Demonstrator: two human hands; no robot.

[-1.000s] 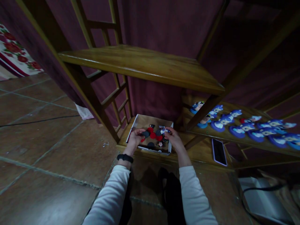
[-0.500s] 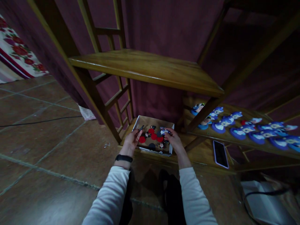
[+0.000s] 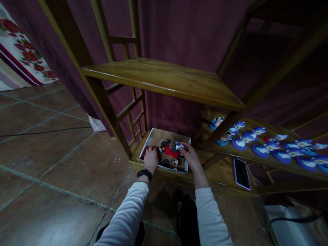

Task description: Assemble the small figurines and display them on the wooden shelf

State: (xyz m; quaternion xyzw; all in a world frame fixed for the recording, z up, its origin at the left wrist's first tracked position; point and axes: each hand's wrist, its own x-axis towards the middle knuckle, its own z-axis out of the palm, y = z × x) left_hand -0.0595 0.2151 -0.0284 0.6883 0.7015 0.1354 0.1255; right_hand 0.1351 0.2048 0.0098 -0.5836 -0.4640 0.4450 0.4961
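Note:
A shallow cardboard box (image 3: 156, 134) sits on the lowest wooden shelf, holding several small red, black and blue pieces (image 3: 169, 150). My left hand (image 3: 151, 158) reaches down into the box's near-left corner, fingers curled over a red piece; whether it grips it is unclear. My right hand (image 3: 189, 154) is at the box's right side, fingers closed on a small blue-and-white piece (image 3: 180, 146). Both arms wear light long sleeves, and a dark band circles the left wrist.
A wooden shelf board (image 3: 164, 80) hangs above the box. To the right, a lower shelf holds rows of blue figure-shaped pieces (image 3: 271, 145). A phone (image 3: 241, 168) lies on the low board. A cable (image 3: 46, 130) crosses the tiled floor at left.
My left hand dropped from the box's far-left rim to its near-left corner and lowered onto a red piece. The right hand stayed put. The view drifted slightly left.

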